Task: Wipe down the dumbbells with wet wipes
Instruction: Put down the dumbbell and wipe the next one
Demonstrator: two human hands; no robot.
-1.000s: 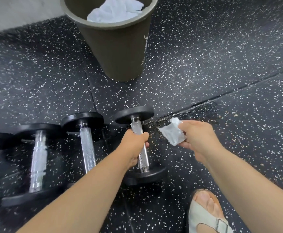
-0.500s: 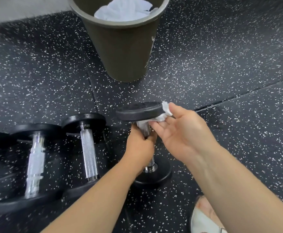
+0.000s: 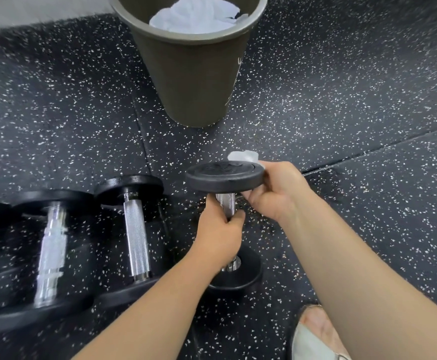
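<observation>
On speckled rubber floor point(image 3: 342, 100) | olive bin point(image 3: 194, 81) | left hand point(image 3: 220, 229) grips dumbbell point(image 3: 225, 178)

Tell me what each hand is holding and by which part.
The left hand grips the rightmost dumbbell by its metal handle; the right hand holds a wet wipe against the top plate's edge.
</observation>
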